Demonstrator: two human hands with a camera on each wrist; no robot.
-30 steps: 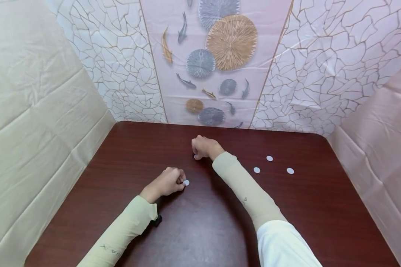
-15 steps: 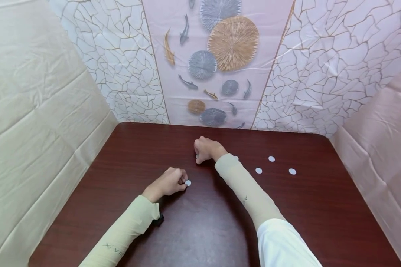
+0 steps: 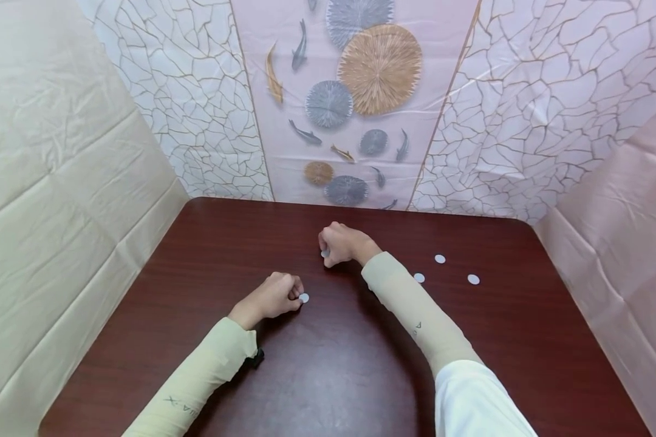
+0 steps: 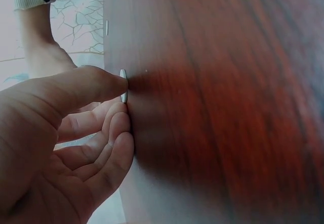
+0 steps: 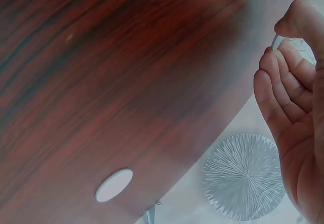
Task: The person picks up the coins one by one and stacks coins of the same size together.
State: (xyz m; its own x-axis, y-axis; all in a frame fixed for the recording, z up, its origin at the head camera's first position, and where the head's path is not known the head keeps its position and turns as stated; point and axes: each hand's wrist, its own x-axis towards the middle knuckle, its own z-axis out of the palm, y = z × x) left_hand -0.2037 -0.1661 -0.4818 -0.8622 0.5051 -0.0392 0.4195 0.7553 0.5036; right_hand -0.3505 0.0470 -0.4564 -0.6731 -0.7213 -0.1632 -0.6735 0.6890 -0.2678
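My left hand (image 3: 271,296) is at mid table, its thumb and fingertips pinching a small white disc (image 3: 304,298). Seen edge-on in the left wrist view, this disc (image 4: 124,93) sits right at the table surface. Farther back, my right hand (image 3: 343,244) pinches another white disc (image 3: 325,254) between thumb and fingers. The right wrist view shows only a thin edge of that disc (image 5: 277,42); the fingers hide most of it. A separate white disc (image 5: 114,185) lies flat on the table there; in the head view the right forearm covers that spot.
Three white discs lie to the right of my right forearm: a back one (image 3: 440,258), one beside the sleeve (image 3: 418,278) and a far-right one (image 3: 473,279). The dark red table (image 3: 328,376) meets a patterned backdrop (image 3: 377,70) behind, with pale cloth walls at both sides.
My right hand has shifted slightly to the right with its disc. Its forearm now covers a disc that showed beside the cuff half a second ago. The left hand keeps its place.
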